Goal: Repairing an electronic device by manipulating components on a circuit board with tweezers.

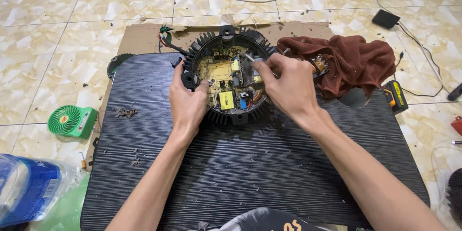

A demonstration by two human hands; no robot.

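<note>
Two hands work on one round finned housing (pixel 226 74) at the far edge of a black ribbed mat (pixel 250 163).

The left hand (pixel 187 101) clasps the housing's near-left rim; the right hand (pixel 286 86) pinches a part on the circuit board (pixel 226 79) inside. One brown rag (pixel 346 62) lies just right, one green fan (pixel 72 121) well left; the mat's near half lies open.

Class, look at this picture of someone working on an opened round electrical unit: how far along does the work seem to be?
Done: the round housing lies open, its circuit board bare, with scraps on the black mat. In hand: the left hand steadies the rim while the right hand reaches into the parts. Left: the board sits inside, wires attached.
</note>
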